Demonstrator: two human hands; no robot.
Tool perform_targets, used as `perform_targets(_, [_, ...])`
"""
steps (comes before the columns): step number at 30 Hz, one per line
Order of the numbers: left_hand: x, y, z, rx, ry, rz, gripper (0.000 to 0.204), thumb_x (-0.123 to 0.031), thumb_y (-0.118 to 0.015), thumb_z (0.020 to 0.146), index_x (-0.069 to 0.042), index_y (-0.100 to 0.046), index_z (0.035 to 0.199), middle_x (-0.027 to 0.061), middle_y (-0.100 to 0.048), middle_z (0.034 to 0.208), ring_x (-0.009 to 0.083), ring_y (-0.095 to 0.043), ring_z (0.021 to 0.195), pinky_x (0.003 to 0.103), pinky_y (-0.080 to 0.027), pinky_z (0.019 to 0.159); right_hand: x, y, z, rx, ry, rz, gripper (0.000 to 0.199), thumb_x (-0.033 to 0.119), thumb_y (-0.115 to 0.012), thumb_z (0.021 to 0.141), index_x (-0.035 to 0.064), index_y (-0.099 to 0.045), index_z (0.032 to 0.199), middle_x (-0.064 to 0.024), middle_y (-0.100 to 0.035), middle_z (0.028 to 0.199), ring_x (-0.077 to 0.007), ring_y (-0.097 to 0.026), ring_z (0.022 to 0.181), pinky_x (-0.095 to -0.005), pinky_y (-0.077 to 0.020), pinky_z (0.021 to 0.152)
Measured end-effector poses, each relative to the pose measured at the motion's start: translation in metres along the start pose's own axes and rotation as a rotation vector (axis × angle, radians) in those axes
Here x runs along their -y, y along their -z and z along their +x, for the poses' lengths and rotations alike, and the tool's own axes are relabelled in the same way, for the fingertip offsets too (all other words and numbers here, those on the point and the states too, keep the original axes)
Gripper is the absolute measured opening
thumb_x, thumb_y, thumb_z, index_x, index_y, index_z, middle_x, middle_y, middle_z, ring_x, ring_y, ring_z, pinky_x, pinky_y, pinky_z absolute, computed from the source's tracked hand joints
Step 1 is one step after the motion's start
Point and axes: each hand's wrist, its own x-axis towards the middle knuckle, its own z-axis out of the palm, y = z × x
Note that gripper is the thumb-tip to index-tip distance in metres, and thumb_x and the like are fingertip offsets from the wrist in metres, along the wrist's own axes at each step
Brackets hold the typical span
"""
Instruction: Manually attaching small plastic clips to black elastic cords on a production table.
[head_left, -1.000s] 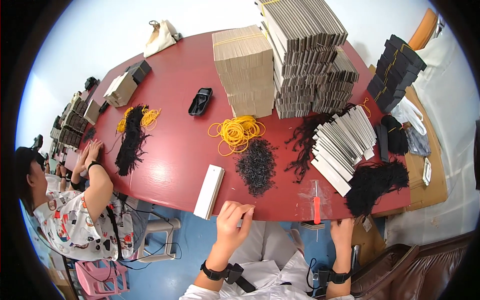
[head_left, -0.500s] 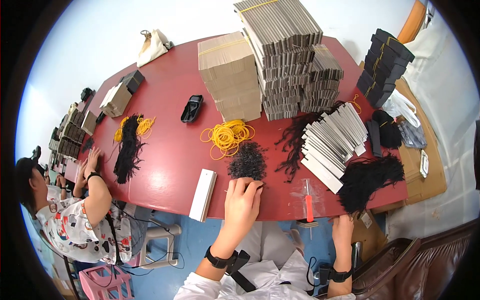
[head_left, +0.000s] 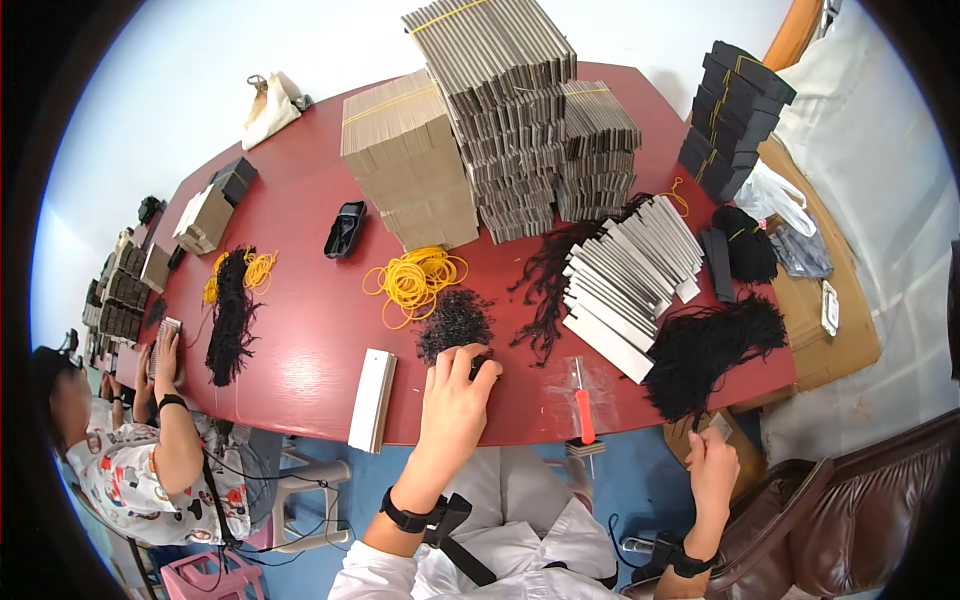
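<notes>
Since a second ago the left hand (head_left: 452, 392) has moved up from the table's near edge onto the small pile of black cords (head_left: 455, 322), where its fingertips now pinch at the pile's near side. Its wrist carries a black strap with a dangling band. The right hand (head_left: 712, 468) hangs below the table edge at the right, loosely curled round a small flat piece; I cannot tell how firmly it grips. Both arms rise from a lap in white clothing.

On the red table (head_left: 300, 330), just left of the left hand, a long white card (head_left: 372, 398) lies with its end over the edge. Right of that hand sits a clear bag (head_left: 580, 385) with a red-handled tool (head_left: 584, 418) on it. Further right, a big heap of black cords (head_left: 705, 345) spills to the table's corner, beside a fanned row of grey cards (head_left: 630, 275).

Beyond the small pile lie loose yellow rubber bands (head_left: 415, 278), then a black case (head_left: 345, 228). Behind these rise tall stacks of brown and grey cards (head_left: 470, 130), with black stacks (head_left: 735, 115) at the far right.

At the left, another person's hand (head_left: 165, 352) rests on the table near a strip of black cords (head_left: 232, 315).
</notes>
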Motion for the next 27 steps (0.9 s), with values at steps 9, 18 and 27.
perform_targets(9, [0.001, -0.001, 0.006, -0.049, 0.001, -0.080, 0.011, 0.002, -0.061, 0.079, -0.003, -0.055, 0.086, 0.0112, -0.057, 0.110, 0.0322, -0.051, 0.101, 0.042, -0.043, 0.087, 0.056, 0.013, 0.031, 0.076, 0.275, 0.779, 0.013, 0.009, -0.058, 0.094, -0.0005, -0.065, 0.099, -0.0035, -0.064, 0.074, -0.0056, -0.054, 0.059, -0.0210, -0.0429, 0.053])
perform_targets(18, [0.004, 0.011, -0.003, -0.143, 0.061, -0.140, 0.011, 0.001, -0.064, 0.078, -0.004, -0.058, 0.087, 0.0100, -0.058, 0.103, 0.0318, -0.053, 0.097, 0.040, -0.044, 0.084, 0.062, -0.004, 0.062, 0.063, 0.333, 0.585, 0.013, 0.002, -0.063, 0.086, -0.0014, -0.064, 0.098, -0.0056, -0.064, 0.074, -0.0063, -0.053, 0.059, -0.0233, -0.0431, 0.053])
perform_targets(27, [0.004, 0.013, -0.006, -0.170, 0.076, -0.147, 0.012, 0.000, -0.064, 0.078, -0.004, -0.059, 0.088, 0.0089, -0.059, 0.103, 0.0305, -0.053, 0.098, 0.040, -0.044, 0.083, 0.065, 0.004, 0.063, 0.107, 0.315, 0.566, 0.011, 0.004, -0.063, 0.086, -0.0002, -0.062, 0.096, -0.0072, -0.064, 0.073, -0.0088, -0.055, 0.058, -0.0255, -0.0434, 0.053])
